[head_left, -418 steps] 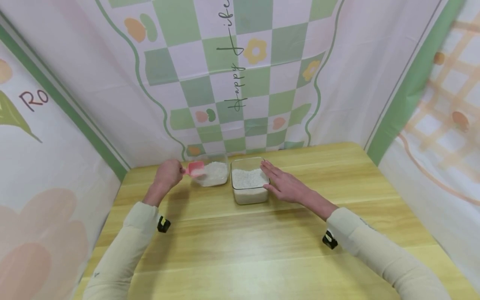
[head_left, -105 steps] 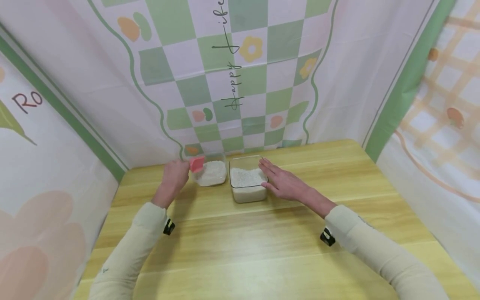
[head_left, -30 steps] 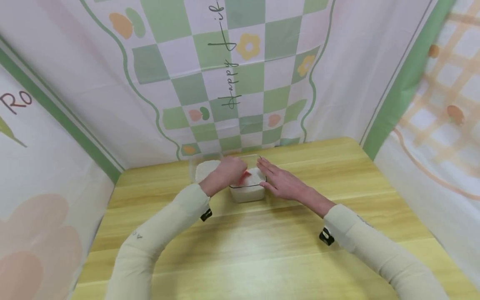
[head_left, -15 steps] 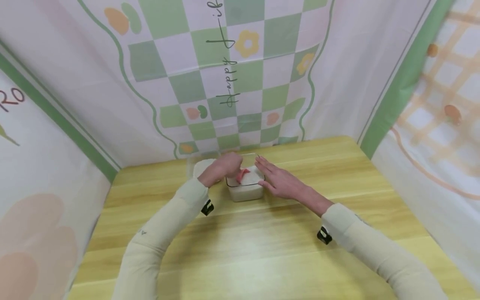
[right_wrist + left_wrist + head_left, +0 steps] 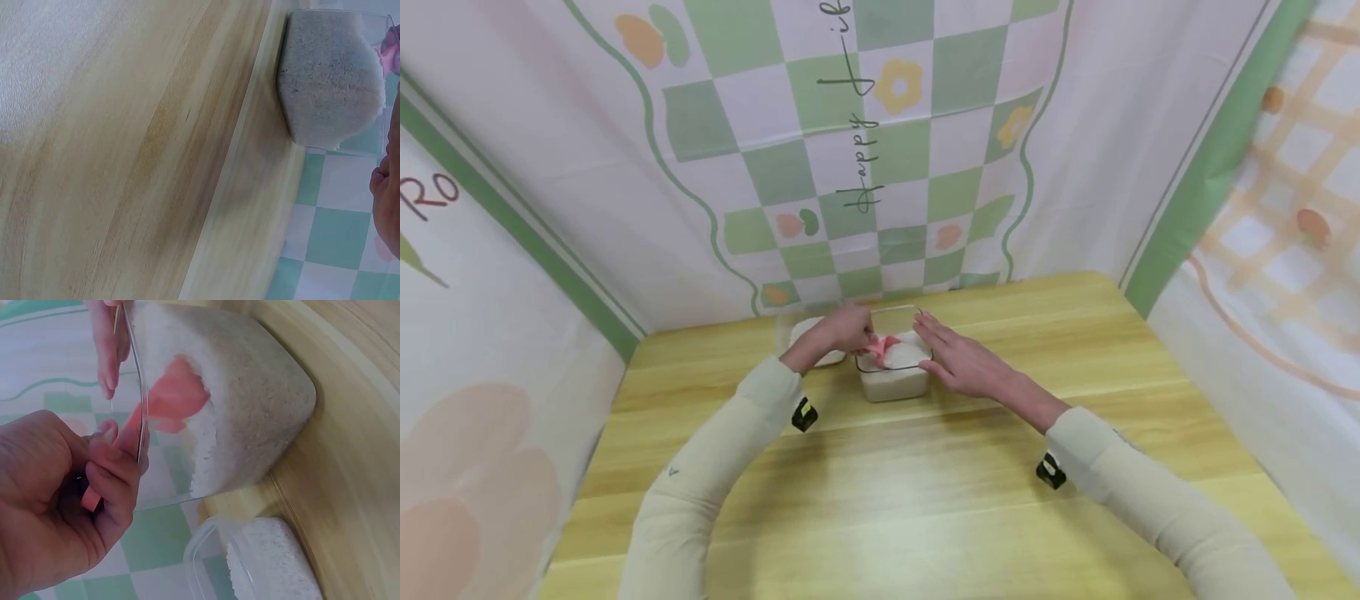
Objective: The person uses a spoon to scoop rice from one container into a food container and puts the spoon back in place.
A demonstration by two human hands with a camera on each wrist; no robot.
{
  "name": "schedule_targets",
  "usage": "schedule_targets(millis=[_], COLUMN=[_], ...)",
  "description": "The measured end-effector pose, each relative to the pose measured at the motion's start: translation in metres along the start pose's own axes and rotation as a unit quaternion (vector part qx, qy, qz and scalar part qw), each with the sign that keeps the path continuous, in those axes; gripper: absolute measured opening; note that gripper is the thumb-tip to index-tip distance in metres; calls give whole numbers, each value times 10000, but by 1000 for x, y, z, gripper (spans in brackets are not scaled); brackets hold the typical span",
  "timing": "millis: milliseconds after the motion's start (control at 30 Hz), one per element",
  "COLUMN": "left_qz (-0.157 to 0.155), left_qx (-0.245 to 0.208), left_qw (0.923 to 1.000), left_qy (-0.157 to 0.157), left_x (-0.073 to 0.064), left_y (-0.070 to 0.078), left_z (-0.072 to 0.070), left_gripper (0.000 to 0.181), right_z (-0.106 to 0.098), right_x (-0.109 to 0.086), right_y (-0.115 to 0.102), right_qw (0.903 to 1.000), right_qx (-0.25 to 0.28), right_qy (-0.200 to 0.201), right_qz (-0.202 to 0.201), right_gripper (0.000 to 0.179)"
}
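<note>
Near the back edge of the bench (image 5: 880, 483) stands the larger clear container (image 5: 895, 387); the left hand (image 5: 847, 329) keeps a curled grip on the pink scoop (image 5: 881, 350) dipped inside. The right hand (image 5: 966, 364) lies straight-fingered against its rim. A jerky lift could spill white grains (image 5: 907, 355).

On the table (image 5: 880, 500), the tub (image 5: 275, 556) stands left of the container (image 5: 895, 386), the scoop (image 5: 178, 394) reaching into the latter

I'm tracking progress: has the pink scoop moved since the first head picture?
Yes: against the checkered backdrop, the scoop shifted right, into the larger clear container.
</note>
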State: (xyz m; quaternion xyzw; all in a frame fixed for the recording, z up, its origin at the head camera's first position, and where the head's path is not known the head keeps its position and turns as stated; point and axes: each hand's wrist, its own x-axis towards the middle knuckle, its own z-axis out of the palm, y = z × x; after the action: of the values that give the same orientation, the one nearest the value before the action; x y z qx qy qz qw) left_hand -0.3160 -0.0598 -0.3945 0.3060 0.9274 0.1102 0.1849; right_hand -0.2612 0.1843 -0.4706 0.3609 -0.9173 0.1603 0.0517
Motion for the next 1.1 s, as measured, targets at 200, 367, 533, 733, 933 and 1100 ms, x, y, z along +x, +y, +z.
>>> schedule_targets(millis=[200, 367, 533, 733, 933, 1100], left_qz=[-144, -129, 61, 169, 226, 147], left_qx=[-458, -719, -1039, -1538, -1978, -2471], left_qw=[9988, 9973, 9944, 9876, 9789, 9674], left_qy=[-15, 19, 159, 263, 457, 531], left_x=[-4, -7, -13, -22, -29, -34], left_y=[-4, -7, -14, -24, -31, -36], left_z=[2, 1, 1, 7, 11, 15], left_gripper=[25, 28, 34, 38, 35, 37], right_z=[1, 2, 2, 3, 3, 3], right_x=[0, 1, 2, 2, 2, 2], right_y=[0, 1, 1, 2, 2, 3], right_qw=[10000, 9999, 10000, 9999, 9999, 10000], right_qx=[10, 8, -17, 4, -75, -29], right_qy=[-2, 64, 33, 61, 47, -6], right_qz=[-10, -96, -74, -95, -92, -30], right_gripper=[66, 65, 65, 65, 65, 65])
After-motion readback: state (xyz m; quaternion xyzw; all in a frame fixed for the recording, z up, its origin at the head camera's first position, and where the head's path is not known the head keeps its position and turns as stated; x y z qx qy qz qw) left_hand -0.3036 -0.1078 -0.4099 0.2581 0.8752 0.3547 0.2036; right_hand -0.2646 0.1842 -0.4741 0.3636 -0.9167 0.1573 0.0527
